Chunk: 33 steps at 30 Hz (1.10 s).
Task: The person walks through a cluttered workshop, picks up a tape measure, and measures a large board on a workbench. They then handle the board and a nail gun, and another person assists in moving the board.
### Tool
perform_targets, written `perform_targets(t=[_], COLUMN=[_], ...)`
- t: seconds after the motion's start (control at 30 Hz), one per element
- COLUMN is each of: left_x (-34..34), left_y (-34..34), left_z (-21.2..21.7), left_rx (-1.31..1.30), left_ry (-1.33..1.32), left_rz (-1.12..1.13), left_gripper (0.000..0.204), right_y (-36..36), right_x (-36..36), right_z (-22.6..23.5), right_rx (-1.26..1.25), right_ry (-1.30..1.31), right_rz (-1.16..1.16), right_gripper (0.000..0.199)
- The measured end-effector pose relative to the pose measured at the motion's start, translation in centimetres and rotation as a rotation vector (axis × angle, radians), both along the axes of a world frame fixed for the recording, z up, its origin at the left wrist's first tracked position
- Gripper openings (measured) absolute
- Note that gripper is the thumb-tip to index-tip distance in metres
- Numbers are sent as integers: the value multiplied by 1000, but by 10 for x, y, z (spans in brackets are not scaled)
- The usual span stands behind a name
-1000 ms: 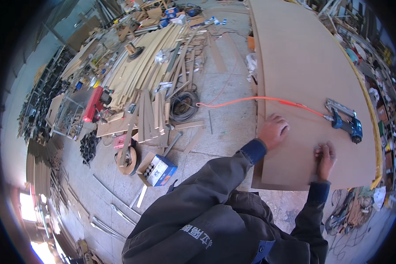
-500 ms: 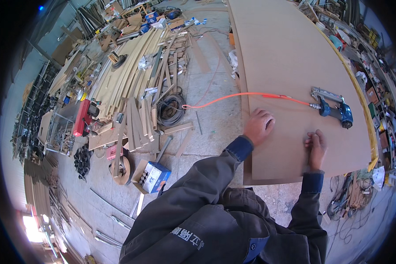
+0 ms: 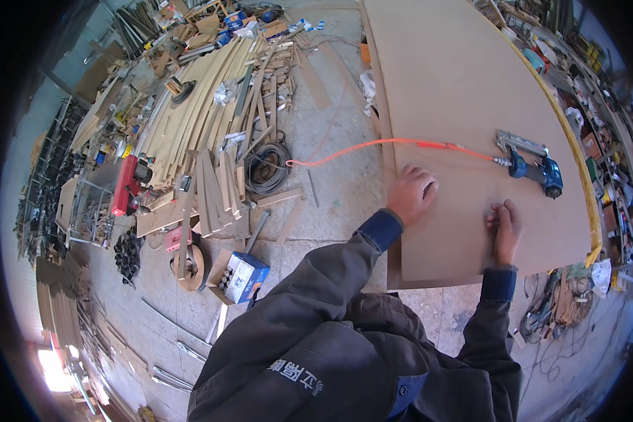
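Both of my hands rest over a large flat brown board (image 3: 471, 91). My left hand (image 3: 413, 194), near the board's left edge, has its fingers curled in, with nothing showing between them. Closer to the board's near edge, my right hand (image 3: 505, 232) is also loosely closed, and no object shows in it. Beyond my right hand, a blue nail gun (image 3: 534, 169) with a silver magazine lies on its side, apart from both hands. An orange air hose (image 3: 387, 141) runs from it leftward across the board and over its left edge.
Left on the floor lie a coiled dark hose (image 3: 267, 169), stacked wood strips (image 3: 197, 112), a red machine (image 3: 125, 186) and an open blue-and-white box (image 3: 243, 276). A yellow strip (image 3: 552, 98) edges the board's right side, beside cluttered shelves (image 3: 612, 148).
The view has shifted slightly, so the scene sits a little higher and further left. My hands keep nearly the same places and curled shape; the nail gun stays where it lay.
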<state>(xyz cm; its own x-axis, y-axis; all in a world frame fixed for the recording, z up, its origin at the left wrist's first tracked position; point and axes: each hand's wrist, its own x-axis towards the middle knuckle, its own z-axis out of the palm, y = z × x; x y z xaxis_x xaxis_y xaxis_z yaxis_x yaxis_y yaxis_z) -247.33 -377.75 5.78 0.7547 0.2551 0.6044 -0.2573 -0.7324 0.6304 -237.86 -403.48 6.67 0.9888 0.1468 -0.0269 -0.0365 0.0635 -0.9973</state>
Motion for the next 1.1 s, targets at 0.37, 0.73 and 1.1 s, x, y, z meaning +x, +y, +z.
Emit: perform_targets(t=[0.37, 0.73, 1.1], left_x=[-9, -75, -58], left_y=[23, 194, 328], left_z=[1, -84, -157], left_rx=[-176, -1037, -1730], left_ry=[-5, 461, 686], left_rz=[-136, -161, -60], left_gripper=[11, 32, 65], right_y=[15, 41, 6], right_x=[-1, 15, 165], right_z=[-3, 25, -29], right_rx=[-96, -296, -626], right_ry=[1, 185, 160], right_rz=[-147, -369, -662], right_gripper=[38, 44, 72])
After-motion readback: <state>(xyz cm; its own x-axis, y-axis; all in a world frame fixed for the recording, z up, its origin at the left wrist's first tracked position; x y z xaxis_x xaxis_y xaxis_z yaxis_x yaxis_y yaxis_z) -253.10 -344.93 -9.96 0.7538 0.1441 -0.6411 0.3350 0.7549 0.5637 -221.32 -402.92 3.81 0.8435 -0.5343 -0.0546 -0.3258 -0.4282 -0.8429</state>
